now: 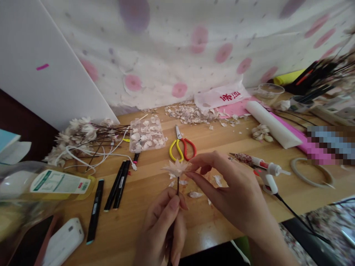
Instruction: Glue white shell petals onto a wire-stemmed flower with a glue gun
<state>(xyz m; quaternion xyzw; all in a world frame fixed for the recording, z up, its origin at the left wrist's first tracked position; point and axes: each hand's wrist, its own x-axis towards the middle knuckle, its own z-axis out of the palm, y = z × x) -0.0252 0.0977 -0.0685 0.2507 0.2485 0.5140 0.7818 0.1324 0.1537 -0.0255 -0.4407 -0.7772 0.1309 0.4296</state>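
A pale pink handmade flower point(176, 168) with pointed petals sits on top of a thin dark twig stem point(177, 188). My left hand point(162, 225) is closed around the lower stem, below the flower. My right hand point(224, 188) reaches in from the right, its thumb and forefinger pinching the flower's right edge. Red-and-yellow-handled scissors point(181, 146) lie shut on the wooden table point(210, 218), just beyond the flower. Loose petal pieces point(195, 194) are scattered near both hands.
A clear compartment box of petals point(146, 133) and a heap of scraps point(188, 114) lie beyond the hands. Several black markers point(119, 184) and a large bottle point(41, 188) stand left. A hot glue gun point(266, 173) lies right, with flowered branches point(83, 136) far left.
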